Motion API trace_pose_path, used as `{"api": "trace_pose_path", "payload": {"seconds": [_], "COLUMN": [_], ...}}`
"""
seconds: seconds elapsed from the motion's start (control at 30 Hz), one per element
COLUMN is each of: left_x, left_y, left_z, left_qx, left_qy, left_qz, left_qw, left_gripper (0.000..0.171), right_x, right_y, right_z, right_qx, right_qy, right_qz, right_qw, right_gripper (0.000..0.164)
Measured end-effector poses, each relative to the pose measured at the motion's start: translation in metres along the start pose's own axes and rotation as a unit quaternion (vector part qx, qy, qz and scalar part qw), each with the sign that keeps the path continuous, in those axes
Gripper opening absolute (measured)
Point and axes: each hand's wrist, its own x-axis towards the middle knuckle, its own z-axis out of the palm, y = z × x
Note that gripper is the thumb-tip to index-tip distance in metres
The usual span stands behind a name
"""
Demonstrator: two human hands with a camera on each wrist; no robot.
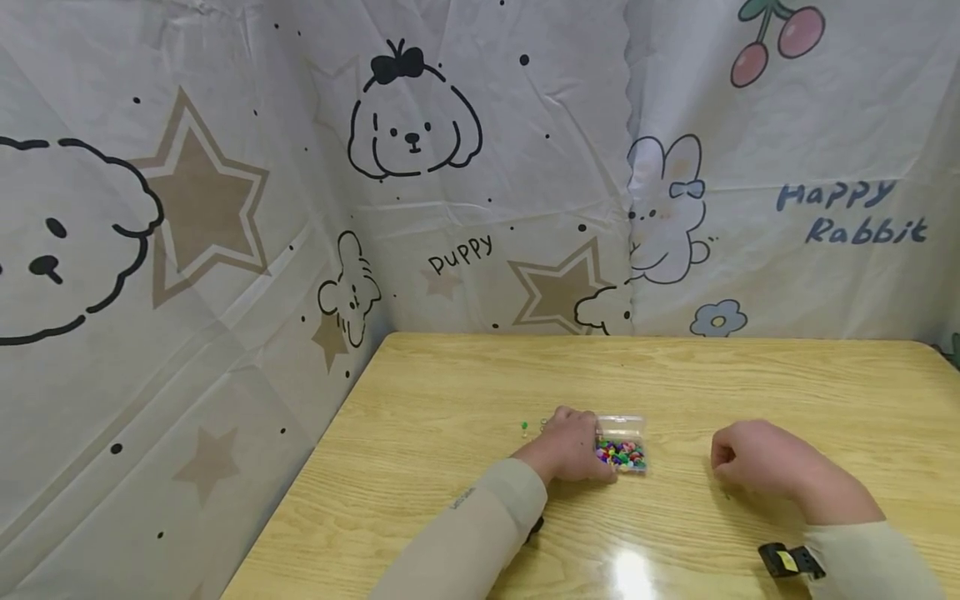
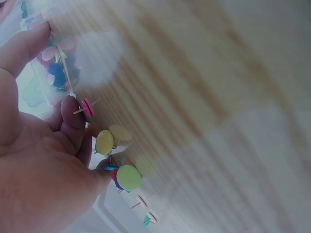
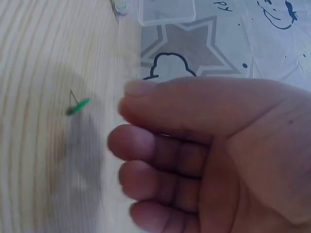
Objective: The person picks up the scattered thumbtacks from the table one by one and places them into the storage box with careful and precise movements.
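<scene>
A clear plastic box (image 1: 622, 457) of many-coloured thumbtacks stands on the table with its lid (image 1: 621, 425) raised at the back. My left hand (image 1: 573, 447) grips the box from its left side, thumb at the near edge and fingers at the far edge. In the left wrist view a pink thumbtack (image 2: 86, 107), a yellow thumbtack (image 2: 104, 141) and a light green thumbtack (image 2: 129, 177) lie beside that hand. To the right of the box, my right hand (image 1: 765, 462) has curled fingers and nothing visible in them. Close by it lies a green thumbtack (image 3: 80, 105), its pin pointing up.
More loose thumbtacks, one of them green (image 1: 524, 425), lie left of the box. The wooden table (image 1: 465, 375) ends at printed cloth walls (image 1: 480, 200) behind and to the left.
</scene>
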Motion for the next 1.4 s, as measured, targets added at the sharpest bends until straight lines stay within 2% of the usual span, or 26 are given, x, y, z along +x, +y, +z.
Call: {"api": "trace_pose_path", "payload": {"seconds": [0.1,0.23,0.53,0.87,1.4], "left_x": [0.001,0.002,0.002,0.002,0.000], "left_y": [0.000,0.000,0.001,0.000,0.002], "left_z": [0.000,0.000,0.000,0.001,-0.001], "left_qx": [0.000,-0.006,-0.003,-0.011,-0.013], "left_qy": [0.001,-0.003,-0.004,-0.001,0.000], "left_qz": [0.001,-0.006,-0.013,-0.011,-0.015], "left_qw": [1.0000,1.0000,0.9999,0.9999,0.9998], "left_gripper": [0.060,0.062,0.065,0.061,0.062], "right_x": [-0.003,-0.006,-0.003,0.003,0.015], "right_y": [0.002,0.002,0.002,-0.002,-0.026], "right_z": [0.000,0.001,0.007,0.009,0.019], "right_qx": [0.016,0.017,-0.012,-0.065,-0.097], "right_qy": [-0.020,-0.032,-0.029,0.002,0.065], "right_qz": [0.012,0.005,0.009,-0.017,-0.047], "right_qw": [1.000,0.999,0.999,0.998,0.992], "right_gripper": [0.014,0.014,0.017,0.020,0.019]}}
